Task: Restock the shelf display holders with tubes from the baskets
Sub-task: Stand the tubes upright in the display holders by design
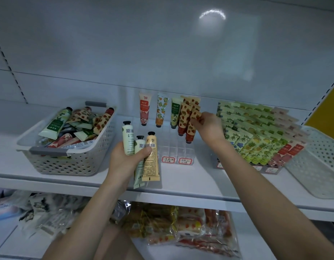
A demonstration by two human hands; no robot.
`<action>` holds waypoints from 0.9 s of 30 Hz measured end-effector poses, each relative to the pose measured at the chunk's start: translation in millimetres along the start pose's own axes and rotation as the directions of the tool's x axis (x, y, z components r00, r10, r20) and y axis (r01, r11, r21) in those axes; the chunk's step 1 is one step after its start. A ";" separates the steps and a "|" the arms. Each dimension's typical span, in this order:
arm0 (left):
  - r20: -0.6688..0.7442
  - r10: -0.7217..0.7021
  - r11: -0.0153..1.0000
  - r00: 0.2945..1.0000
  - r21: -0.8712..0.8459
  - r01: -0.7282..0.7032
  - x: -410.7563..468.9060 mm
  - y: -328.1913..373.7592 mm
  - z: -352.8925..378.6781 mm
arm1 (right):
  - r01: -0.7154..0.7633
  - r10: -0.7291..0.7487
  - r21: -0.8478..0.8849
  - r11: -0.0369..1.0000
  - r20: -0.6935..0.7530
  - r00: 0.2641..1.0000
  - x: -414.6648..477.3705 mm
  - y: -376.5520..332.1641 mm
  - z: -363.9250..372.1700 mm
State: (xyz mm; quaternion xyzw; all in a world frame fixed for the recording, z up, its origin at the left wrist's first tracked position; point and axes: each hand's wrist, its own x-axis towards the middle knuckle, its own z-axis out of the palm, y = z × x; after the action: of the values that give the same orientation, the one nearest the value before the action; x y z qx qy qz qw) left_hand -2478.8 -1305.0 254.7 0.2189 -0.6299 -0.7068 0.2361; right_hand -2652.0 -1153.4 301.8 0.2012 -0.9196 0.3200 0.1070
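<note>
White shelf [190, 182] under grey panel [162, 44]; left grip [125, 161] holds three tubes [150, 162], right grip [209, 126] pinches strawberry tube [196, 115]

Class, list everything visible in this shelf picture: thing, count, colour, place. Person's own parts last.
left basket: one, white with grey handles, shelf left, full of tubes.
clear holder: one, shelf centre.
back-row tubes: three, red, orange-floral, green, in holder.
strawberry tubes: several, tan-red, holder's right column.
right holder tubes: many, green, yellow, red, shelf right.
right basket: one, white, far right.
bagged packets: several, lower shelf.
left grip: holds three tubes, two pale, one orange.
right grip: pinches one strawberry tube.
</note>
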 end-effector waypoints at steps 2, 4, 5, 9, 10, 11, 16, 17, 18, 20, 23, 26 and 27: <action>0.011 0.002 1.000 1.000 -0.018 -0.001 -0.3 0.1 2.5 | 0.007 -0.007 -0.004 1.000 0.007 1.000 0.5 -0.3 0.1; 0.018 0.008 1.000 1.000 -0.021 -0.007 -0.9 0.4 3.9 | 0.009 -0.009 -0.012 1.000 0.011 1.000 0.2 -0.9 0.0; 0.018 0.010 1.000 1.000 -0.020 -0.010 -1.2 0.5 3.9 | 0.009 -0.009 -0.013 1.000 0.013 1.000 0.6 -0.8 0.0; 0.027 0.014 1.000 1.000 -0.018 -0.014 -1.1 2.7 3.0 | -0.028 0.027 0.029 0.999 0.018 0.999 -0.8 -1.7 -2.0; 0.027 0.016 1.000 0.999 -0.013 -0.016 -1.0 3.5 2.6 | -0.045 0.044 0.051 0.998 0.020 0.999 -2.1 -2.7 -3.2; 0.027 0.017 1.000 0.999 -0.011 -0.017 -0.9 4.3 2.2 | -0.053 0.051 0.070 0.996 0.024 0.998 -3.6 -4.2 -4.6; 0.030 0.029 1.000 0.999 0.002 -0.029 -0.2 7.3 3.6 | -0.062 0.062 0.048 0.997 0.001 0.998 -14.4 -8.8 -16.0; 0.031 0.028 1.000 0.999 0.002 -0.028 -0.5 7.9 4.2 | -0.028 0.031 0.048 0.998 -0.062 0.998 -19.2 -10.1 -19.0; 0.035 0.028 1.000 0.999 0.001 -0.028 -0.6 8.4 5.2 | 0.019 -0.009 0.074 0.997 -0.128 0.992 -25.2 -12.5 -22.4; 0.052 0.026 1.000 0.998 -0.002 -0.026 -2.1 9.9 8.7 | 0.092 -0.062 0.219 0.971 -0.140 0.988 -38.2 -20.1 -26.6; 0.086 0.040 0.999 0.995 0.002 -0.040 -4.9 12.0 15.5 | -0.014 -0.088 0.445 0.896 0.208 0.974 -58.2 -38.6 -24.7; 0.126 0.065 0.998 0.990 0.005 -0.066 -8.5 14.9 20.5 | -0.127 -0.110 0.509 0.852 0.410 0.905 -64.8 -50.3 -18.4; 0.132 0.069 0.998 0.989 0.002 -0.070 -9.7 16.0 21.0 | -0.143 -0.114 0.539 0.830 0.416 0.902 -64.6 -52.6 -17.0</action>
State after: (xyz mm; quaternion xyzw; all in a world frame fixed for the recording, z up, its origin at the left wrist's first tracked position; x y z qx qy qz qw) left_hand -2483.0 -1284.1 273.0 0.1505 -0.6539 -0.7089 0.2175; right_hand -2569.9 -1160.7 322.5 0.2820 -0.7879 0.5221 -0.1647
